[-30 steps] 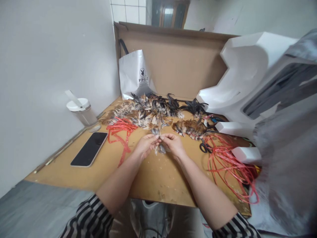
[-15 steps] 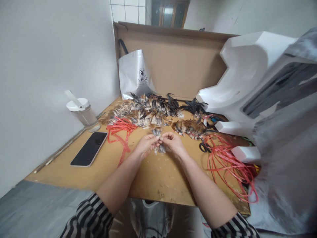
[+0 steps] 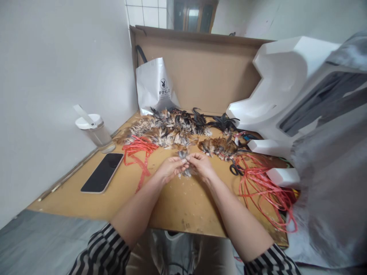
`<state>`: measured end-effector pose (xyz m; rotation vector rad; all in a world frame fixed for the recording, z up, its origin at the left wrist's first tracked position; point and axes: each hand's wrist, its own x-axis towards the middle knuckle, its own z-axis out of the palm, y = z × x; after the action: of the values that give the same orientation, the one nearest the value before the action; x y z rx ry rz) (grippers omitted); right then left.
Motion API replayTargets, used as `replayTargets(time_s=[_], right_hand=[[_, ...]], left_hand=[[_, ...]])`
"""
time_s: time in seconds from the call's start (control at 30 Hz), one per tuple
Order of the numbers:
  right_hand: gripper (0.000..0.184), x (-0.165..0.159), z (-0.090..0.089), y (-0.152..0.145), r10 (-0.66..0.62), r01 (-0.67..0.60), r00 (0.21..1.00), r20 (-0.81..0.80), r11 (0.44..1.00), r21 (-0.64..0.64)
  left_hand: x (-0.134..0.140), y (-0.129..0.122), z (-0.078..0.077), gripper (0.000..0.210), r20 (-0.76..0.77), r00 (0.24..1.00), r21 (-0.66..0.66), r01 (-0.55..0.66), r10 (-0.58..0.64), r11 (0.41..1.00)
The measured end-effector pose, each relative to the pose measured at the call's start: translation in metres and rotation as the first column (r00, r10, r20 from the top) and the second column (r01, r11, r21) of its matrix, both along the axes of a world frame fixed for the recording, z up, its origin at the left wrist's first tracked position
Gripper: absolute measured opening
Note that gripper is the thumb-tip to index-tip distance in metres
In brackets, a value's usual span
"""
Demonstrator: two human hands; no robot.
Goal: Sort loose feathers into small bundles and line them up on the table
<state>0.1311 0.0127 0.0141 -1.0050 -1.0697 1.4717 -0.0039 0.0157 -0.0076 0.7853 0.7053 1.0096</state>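
Observation:
Between my hands is a small bunch of feathers (image 3: 182,154), grey and brown, with fluffy ends showing above and below the fingers. My left hand (image 3: 171,169) pinches it from the left, thumb against fingers. From the right, my right hand (image 3: 200,164) pinches the same bunch, its fingertips nearly touching the left thumb. Just beyond lies a long heap of brown, black and cream feathers (image 3: 169,128). A smaller pile of brown feathers (image 3: 218,147) is to the right of my hands.
Red plastic strips (image 3: 139,146) lie left, and a larger red tangle (image 3: 266,191) right, beside black-handled scissors (image 3: 235,169). A phone (image 3: 102,172), a lidded cup (image 3: 96,130), a silver bag (image 3: 151,86) and white foam (image 3: 281,80) surround the yellow-brown table (image 3: 189,214).
Both hands stay pinched on the feather bunch, with only a slight shift of the fingers. The whole view has moved a little.

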Motion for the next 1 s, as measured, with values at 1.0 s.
replayTargets(time_s=[1.0], right_hand=[[0.025,0.024,0.010,-0.002,0.202,-0.219,0.937,0.284,0.975,0.027]], left_hand=[[-0.023,0.015,0.006,0.009,0.285,0.928,-0.100,-0.220,0.240,0.970]])
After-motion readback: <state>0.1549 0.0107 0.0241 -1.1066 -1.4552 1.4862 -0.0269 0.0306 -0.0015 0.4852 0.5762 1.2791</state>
